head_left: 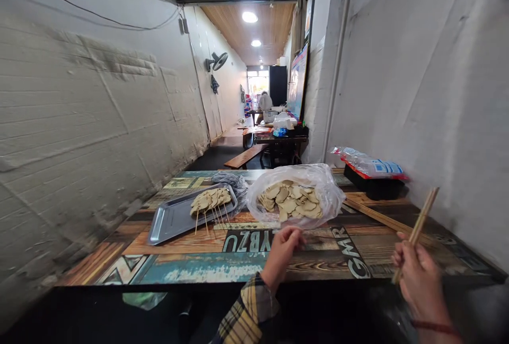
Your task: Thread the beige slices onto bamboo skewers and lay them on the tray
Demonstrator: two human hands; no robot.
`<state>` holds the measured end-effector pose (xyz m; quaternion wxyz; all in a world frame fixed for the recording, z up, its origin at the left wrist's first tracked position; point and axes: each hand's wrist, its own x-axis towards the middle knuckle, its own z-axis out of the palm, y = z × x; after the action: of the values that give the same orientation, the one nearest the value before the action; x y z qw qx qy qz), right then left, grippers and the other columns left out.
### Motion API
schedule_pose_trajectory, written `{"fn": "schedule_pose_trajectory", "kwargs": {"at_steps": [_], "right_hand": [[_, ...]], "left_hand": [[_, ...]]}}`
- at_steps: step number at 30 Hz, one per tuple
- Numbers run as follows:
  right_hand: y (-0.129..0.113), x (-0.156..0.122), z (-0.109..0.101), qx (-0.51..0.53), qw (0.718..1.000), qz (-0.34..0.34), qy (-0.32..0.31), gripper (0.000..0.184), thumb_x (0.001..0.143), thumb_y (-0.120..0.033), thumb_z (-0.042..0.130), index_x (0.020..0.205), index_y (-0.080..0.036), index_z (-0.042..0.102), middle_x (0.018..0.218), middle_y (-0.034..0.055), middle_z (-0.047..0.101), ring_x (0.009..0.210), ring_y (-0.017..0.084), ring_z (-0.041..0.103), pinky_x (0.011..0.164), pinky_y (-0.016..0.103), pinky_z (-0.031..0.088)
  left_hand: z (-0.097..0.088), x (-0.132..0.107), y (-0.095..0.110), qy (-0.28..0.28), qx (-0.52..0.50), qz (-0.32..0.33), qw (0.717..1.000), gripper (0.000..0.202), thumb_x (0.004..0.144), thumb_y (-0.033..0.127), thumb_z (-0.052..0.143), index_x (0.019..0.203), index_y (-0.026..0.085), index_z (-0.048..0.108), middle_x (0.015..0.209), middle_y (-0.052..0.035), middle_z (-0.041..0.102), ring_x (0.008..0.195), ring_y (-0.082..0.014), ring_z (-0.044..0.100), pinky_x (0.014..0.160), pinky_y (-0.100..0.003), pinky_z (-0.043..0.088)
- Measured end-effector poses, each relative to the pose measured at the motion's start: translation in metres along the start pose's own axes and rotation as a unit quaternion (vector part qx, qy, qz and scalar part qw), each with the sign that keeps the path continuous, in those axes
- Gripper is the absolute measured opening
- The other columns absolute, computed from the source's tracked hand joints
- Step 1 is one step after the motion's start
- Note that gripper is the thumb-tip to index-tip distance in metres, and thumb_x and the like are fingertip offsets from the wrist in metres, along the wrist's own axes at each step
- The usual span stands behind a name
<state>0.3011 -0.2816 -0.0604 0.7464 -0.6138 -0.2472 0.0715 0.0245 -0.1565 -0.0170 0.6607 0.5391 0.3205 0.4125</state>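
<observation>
My right hand (419,275) is wrapped round a bundle of thin wooden skewers (424,212), which it holds upright above the table's right side. My left hand (284,251) has its fingers curled together in front of the clear plastic bag (336,198); whether anything is between them is hidden. Inside the open bag lies a heap of pale beige flat slices (292,198). To the left, a metal tray (169,222) bears skewered slices (210,200), their stick ends jutting over the tray's near edge.
More long wooden skewers (382,214) lie on the right of the patterned table (199,270). Behind them stands a black container (374,184) with plastic packaging (368,162) on top. A crumpled grey bag (234,181) touches the tray. Beyond are a bench (246,156) and a cluttered table.
</observation>
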Motion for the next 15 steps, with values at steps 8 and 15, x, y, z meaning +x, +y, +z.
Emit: {"fn": "schedule_pose_trajectory", "kwargs": {"at_steps": [8, 15], "right_hand": [[-0.065, -0.122, 0.091, 0.223, 0.936, 0.18, -0.206, 0.028, 0.077, -0.045, 0.079, 0.096, -0.026, 0.069, 0.094, 0.0033, 0.074, 0.09, 0.024, 0.073, 0.076, 0.036, 0.062], [-0.074, -0.145, 0.101, 0.191, 0.933, 0.192, -0.237, 0.028, 0.077, -0.045, 0.078, 0.095, -0.024, 0.073, 0.097, 0.0072, 0.077, 0.089, 0.026, 0.075, 0.078, 0.041, 0.064]], "left_hand": [[0.015, -0.044, -0.01, -0.081, 0.244, 0.112, 0.96, 0.013, 0.078, 0.031, 0.073, 0.076, 0.018, 0.073, 0.08, -0.0055, 0.069, 0.076, -0.018, 0.057, 0.072, -0.03, 0.042], [-0.009, -0.061, 0.001, -0.115, 0.272, 0.115, 0.948, 0.031, 0.09, 0.037, 0.06, 0.068, 0.019, 0.071, 0.072, -0.005, 0.067, 0.071, -0.0179, 0.057, 0.07, -0.03, 0.042]]}}
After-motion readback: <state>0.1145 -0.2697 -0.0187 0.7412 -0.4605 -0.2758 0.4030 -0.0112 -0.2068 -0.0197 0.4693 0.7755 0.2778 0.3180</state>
